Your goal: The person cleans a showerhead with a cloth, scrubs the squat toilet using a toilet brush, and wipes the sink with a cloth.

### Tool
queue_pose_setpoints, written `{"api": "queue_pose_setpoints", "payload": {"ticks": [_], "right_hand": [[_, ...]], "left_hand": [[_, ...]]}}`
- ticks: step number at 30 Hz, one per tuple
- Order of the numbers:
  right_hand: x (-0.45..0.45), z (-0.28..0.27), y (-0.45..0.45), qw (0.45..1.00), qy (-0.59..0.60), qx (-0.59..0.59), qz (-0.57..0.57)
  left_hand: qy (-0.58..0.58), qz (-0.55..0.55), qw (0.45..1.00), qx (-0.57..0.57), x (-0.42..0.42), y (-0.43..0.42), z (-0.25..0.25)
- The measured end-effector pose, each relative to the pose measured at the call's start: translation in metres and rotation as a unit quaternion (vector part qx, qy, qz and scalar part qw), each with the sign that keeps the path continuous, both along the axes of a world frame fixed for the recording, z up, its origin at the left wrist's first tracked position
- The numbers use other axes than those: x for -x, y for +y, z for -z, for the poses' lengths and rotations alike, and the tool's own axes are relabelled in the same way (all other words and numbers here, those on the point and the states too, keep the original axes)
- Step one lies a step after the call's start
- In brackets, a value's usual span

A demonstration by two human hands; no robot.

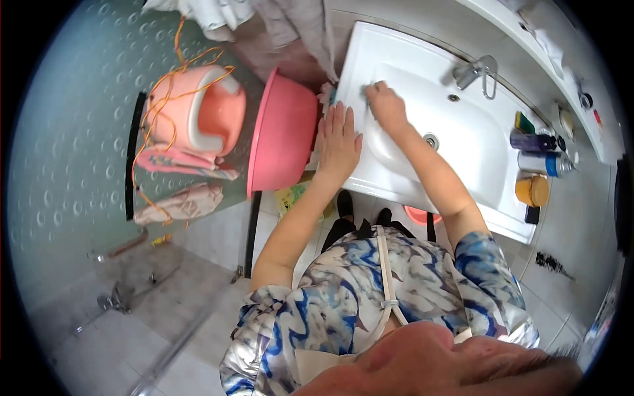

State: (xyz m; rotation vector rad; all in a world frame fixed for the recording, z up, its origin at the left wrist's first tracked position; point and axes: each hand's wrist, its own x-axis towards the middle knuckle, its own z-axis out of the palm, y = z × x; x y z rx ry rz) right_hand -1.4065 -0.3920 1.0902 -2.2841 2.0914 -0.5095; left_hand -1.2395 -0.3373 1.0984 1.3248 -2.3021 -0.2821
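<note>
My left hand (pixel 339 146) is palm down with its fingers stretched out, at the left edge of the white sink (pixel 353 66), beside the large pink basin (pixel 284 135). It holds nothing that I can see. Over the left part of the sink bowl, my right hand (pixel 386 107) has its fingers curled together at the inner rim. Something small and greyish shows at its fingertips, too blurred to name. The chrome faucet (pixel 470 72) and the drain (pixel 430 140) lie to the right of my right hand.
Bottles, including a purple one (pixel 528 142), an orange-lidded jar (pixel 532 191) and a green-yellow sponge (pixel 524 123) line the sink's right end. A pink plastic seat (pixel 178 109) with an orange cord hangs at the left. Cloths (pixel 284 23) hang above the basin.
</note>
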Motion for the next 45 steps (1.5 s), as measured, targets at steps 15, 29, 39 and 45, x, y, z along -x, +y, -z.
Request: {"api": "queue_pose_setpoints", "payload": {"ticks": [15, 29, 39, 45], "right_hand": [[0.046, 0.044, -0.083, 0.974, -0.049, 0.191, -0.111], [0.138, 0.043, -0.044, 0.971, -0.008, 0.234, 0.052], [0.154, 0.055, -0.033, 0.970, -0.022, 0.240, 0.038], [0.154, 0.052, -0.028, 0.982, 0.006, 0.182, 0.051]], "left_hand": [[-0.142, 0.026, 0.989, 0.018, 0.037, -0.068, 0.024], [-0.159, 0.024, 0.987, -0.010, 0.045, -0.067, 0.017], [-0.147, 0.033, 0.989, -0.001, 0.052, -0.068, 0.014], [-0.154, 0.023, 0.988, 0.001, 0.054, -0.066, 0.014]]}}
